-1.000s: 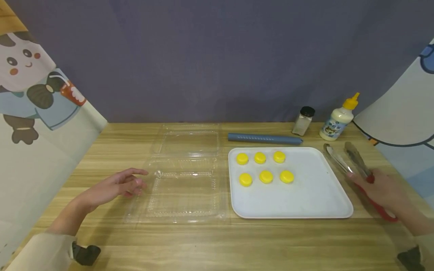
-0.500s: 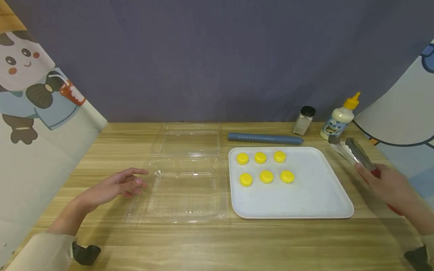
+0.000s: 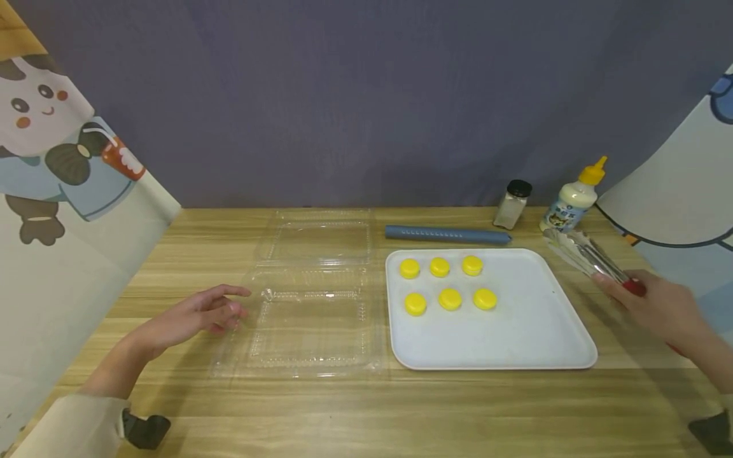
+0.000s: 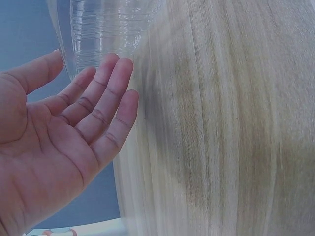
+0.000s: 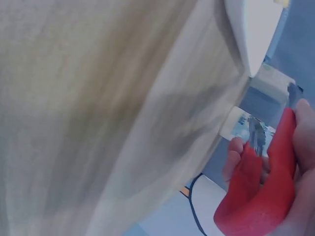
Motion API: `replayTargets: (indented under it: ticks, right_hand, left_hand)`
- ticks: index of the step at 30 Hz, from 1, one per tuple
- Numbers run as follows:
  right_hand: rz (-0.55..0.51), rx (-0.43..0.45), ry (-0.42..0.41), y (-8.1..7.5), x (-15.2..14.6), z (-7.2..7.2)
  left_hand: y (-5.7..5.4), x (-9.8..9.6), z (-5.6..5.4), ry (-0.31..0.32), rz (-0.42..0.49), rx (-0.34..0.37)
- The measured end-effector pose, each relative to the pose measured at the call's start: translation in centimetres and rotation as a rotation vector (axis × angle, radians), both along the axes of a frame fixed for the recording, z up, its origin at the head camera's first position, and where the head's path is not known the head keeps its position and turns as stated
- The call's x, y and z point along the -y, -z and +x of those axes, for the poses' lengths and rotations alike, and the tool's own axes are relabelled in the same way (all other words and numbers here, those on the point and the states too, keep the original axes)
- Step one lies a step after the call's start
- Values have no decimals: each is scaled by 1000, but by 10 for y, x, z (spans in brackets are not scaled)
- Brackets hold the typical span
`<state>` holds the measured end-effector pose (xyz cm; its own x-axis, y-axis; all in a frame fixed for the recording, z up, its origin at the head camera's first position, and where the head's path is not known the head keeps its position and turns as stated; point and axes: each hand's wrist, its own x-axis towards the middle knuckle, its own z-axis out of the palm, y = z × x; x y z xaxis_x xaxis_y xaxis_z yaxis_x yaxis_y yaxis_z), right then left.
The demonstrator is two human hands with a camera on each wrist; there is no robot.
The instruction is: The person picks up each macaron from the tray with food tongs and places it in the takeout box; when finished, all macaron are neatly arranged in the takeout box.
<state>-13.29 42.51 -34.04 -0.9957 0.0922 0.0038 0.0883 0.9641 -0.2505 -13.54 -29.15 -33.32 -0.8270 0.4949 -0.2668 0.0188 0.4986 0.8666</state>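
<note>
My right hand [image 3: 664, 308] grips metal tongs with red handles [image 5: 266, 196], held over the table to the right of the white tray. The metal ends of the tongs [image 3: 584, 251] point toward the back, in front of the squeeze bottle. On the tray [image 3: 538, 331] sit several yellow macarons [image 3: 449, 299] in two rows at its left side. My left hand [image 3: 191, 318] is held at the left edge of a clear plastic container [image 3: 309, 366], whose lid lies folded back behind it. In the left wrist view its fingers [image 4: 106, 101] are loosely extended, with nothing in the palm.
Behind the tray lies a long blue-grey box [image 3: 446, 234]. A black-capped jar [image 3: 511, 207] and a white squeeze bottle with a yellow nozzle [image 3: 569, 200] stand at the back right. A dark cloth wall [image 3: 366, 108] borders the table's back.
My right hand has lifted the tongs from the table and moved slightly right, and the tong ends have swung a little leftward. My left hand has stayed in place.
</note>
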Motion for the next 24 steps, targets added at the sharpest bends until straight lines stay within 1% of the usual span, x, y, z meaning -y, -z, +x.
replayTargets:
  ticks: [5,9,13,19,22,24]
  right_hand:
    - [11,-4,-37,-12,6,-3]
    - [19,-33,-66,-20,8,-6]
    - [40,-66,-96,-24,8,-9]
    - [58,-73,-160,-30,10,-10]
    - [48,-74,-179,-34,15,-9]
    - [31,-51,-185,-36,20,-8]
  left_hand:
    - [0,1,0,-2,-2,7]
    - [-1,1,0,1,-7,9]
    - [-2,1,0,6,-14,7]
    - [-1,0,0,12,-11,8]
    - [0,-1,-1,18,-3,4]
    - [0,-1,-2,14,-2,5]
